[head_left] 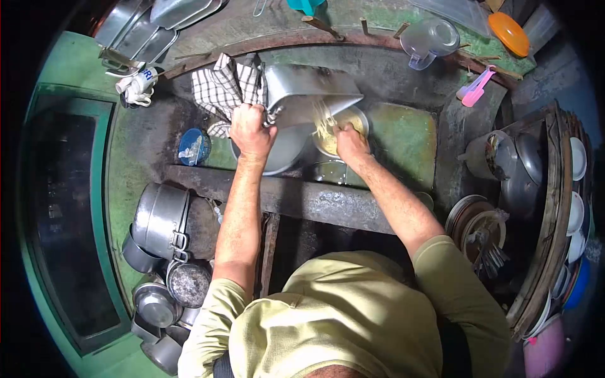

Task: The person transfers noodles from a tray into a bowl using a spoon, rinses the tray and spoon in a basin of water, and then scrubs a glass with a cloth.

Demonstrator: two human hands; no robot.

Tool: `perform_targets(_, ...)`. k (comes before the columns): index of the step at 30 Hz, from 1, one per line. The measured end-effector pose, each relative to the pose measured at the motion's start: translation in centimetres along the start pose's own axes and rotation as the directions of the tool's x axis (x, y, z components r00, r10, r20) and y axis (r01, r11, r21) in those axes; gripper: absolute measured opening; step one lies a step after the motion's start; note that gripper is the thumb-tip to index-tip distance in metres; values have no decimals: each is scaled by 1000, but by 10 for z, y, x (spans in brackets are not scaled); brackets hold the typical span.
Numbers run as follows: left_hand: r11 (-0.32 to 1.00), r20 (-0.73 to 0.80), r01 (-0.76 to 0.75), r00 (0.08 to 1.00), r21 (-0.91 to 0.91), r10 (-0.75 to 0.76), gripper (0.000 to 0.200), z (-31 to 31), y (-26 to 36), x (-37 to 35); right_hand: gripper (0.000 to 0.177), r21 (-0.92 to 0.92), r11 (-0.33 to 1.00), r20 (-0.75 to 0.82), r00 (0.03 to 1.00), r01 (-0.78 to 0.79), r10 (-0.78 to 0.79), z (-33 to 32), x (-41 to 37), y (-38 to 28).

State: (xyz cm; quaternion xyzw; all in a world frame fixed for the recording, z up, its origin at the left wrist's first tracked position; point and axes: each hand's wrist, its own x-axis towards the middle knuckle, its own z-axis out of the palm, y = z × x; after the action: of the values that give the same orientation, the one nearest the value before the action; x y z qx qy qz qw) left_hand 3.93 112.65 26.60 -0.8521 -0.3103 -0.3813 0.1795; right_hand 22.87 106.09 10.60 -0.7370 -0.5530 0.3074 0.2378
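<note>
Green worktop (pixel 403 138), left hand (pixel 252 129) gripping tin (pixel 309 88), right hand (pixel 350 142) at bowl (pixel 360 118)

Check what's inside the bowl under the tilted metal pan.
Pale noodles lie in the bowl, more sliding in from the metal pan that the left hand tilts. The right hand covers the bowl's near edge; noodles hide its bottom.

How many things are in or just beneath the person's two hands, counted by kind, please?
Cloth: 1, the black-and-white checked cloth, gripped in the left hand
Pan: 1, the tilted rectangular metal pan
Bowl: 1, the round metal bowl of pale noodles, beneath the right hand
Total: 3
</note>
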Motion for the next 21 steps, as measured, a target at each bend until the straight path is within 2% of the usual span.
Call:
perform_targets(1, 999, 22, 38, 999, 27, -39, 53, 5, -5, -2, 33, -118, 985, -36, 991, 127, -132, -13, -14, 0)
perform_targets(2, 999, 29, 38, 999, 28, -39, 53, 8, -6, -3, 33, -113, 986, -31, 991, 125, -129, -9, -12, 7)
perform_targets(4, 998, 22, 53, 998, 18, -53, 53, 13, -7, -3, 29, 72, 971, -274, 941, 227, -200, 0, -3, 24)
perform_targets(5, 995, 57, 74, 995, 64, -78, 53, 11, -4, -3, 25, 335, 936, -219, 975, 109, -35, -24, -13, 5)
perform_targets(6, 995, 59, 74, 995, 66, -78, 53, 11, -1, -3, 22, 303, 938, -347, 936, 170, -57, -27, -11, 2)
perform_targets(8, 996, 41, 81, 996, 26, -82, 38, 12, 3, -3, 19, 338, 941, -201, 976, -14, 87, -43, -6, -10)
perform_targets(10, 997, 36, 67, 997, 28, -68, 38, 14, 6, -5, 18, 287, 957, -203, 974, -44, 105, -38, 13, -16)
perform_targets(11, 998, 24, 51, 998, 22, -52, 38, 14, 10, -6, 25, 276, 961, -303, 951, 21, 67, -38, 21, -17)
perform_targets(12, 999, 11, 35, 999, 15, -35, 38, 14, 13, -6, 25, 279, 960, -307, 949, 22, 68, -29, 41, -15)
perform_targets(14, 999, 57, 51, 997, 4, -51, 38, 15, 16, -7, 24, 26, 998, -157, 986, -60, 64, -1, 79, -11)
perform_targets(15, 999, 21, 49, 999, -10, -49, 37, 17, 18, -8, 23, -146, 989, -50, 998, 35, -42, -10, 77, -23)
perform_targets(16, 999, -16, 49, 999, -23, -49, 37, 19, 19, -9, 26, 25, 996, -72, 994, -86, 87, -14, 69, -37)
perform_targets(18, 999, -31, 37, 999, 23, -36, 36, 19, 18, -5, 27, 259, 964, -75, 994, -60, 82, -21, 50, -43)
perform_targets(19, 999, -20, 43, 999, 21, -42, 36, 18, 15, -5, 28, 276, 959, -173, 985, 62, -13, -4, 54, -31)
perform_targets(20, 999, -11, 49, 999, 21, -48, 36, 17, 12, -4, 28, 273, 960, -173, 985, 71, -24, -12, 53, -26)
perform_targets(21, 998, -10, 51, 999, 27, -51, 36, 14, 11, -5, 29, 409, 912, -68, 998, 34, -6, -20, 46, -20)
